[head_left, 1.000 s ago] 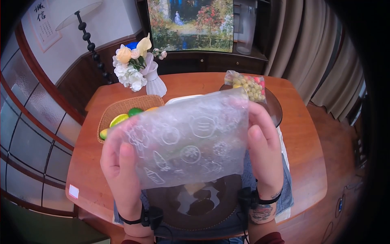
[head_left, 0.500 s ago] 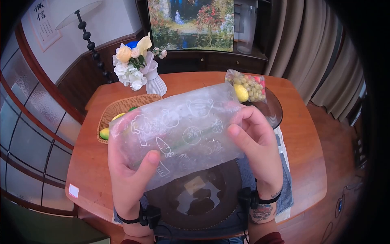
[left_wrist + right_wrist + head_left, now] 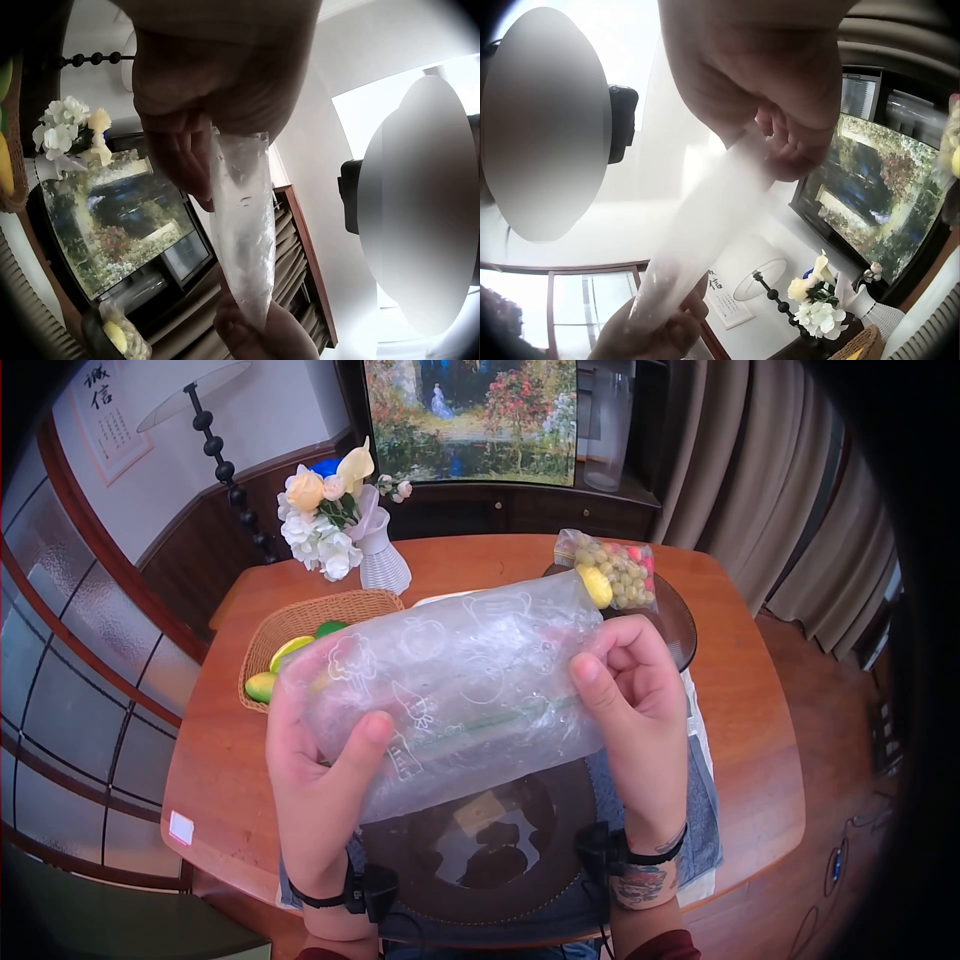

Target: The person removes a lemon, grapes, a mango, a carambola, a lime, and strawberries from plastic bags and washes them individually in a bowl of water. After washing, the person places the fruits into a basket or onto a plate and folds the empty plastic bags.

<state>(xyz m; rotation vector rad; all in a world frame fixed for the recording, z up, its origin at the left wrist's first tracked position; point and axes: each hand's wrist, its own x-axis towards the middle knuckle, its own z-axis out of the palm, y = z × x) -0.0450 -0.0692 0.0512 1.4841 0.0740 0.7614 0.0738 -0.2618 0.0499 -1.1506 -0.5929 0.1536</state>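
Observation:
A translucent plastic bag (image 3: 470, 700) with white printed vegetable drawings is held up over the table, tilted so its right end is higher. A faint green line runs across it. My left hand (image 3: 320, 780) grips the bag's left end, thumb in front and fingers behind, seen hazily through the plastic. At the other end my right hand (image 3: 640, 720) pinches the edge between thumb and curled fingers. In the left wrist view the bag (image 3: 244, 217) appears edge-on, a narrow wedge stretching between the hands.
Below the bag lies a dark round plate (image 3: 400, 880) on a blue cloth. A wicker basket (image 3: 350, 607) with fruit stands left, near a white vase (image 3: 385, 568) of flowers. Back right, a bag of grapes (image 3: 625, 575) and a yellow fruit (image 3: 596, 588) rest by another dark plate (image 3: 680, 625).
The bag has come down slightly and tilted, its printed face now more crinkled and shiny. My right hand has shifted its hold at the edge, and my left thumb has moved inward over the bag.

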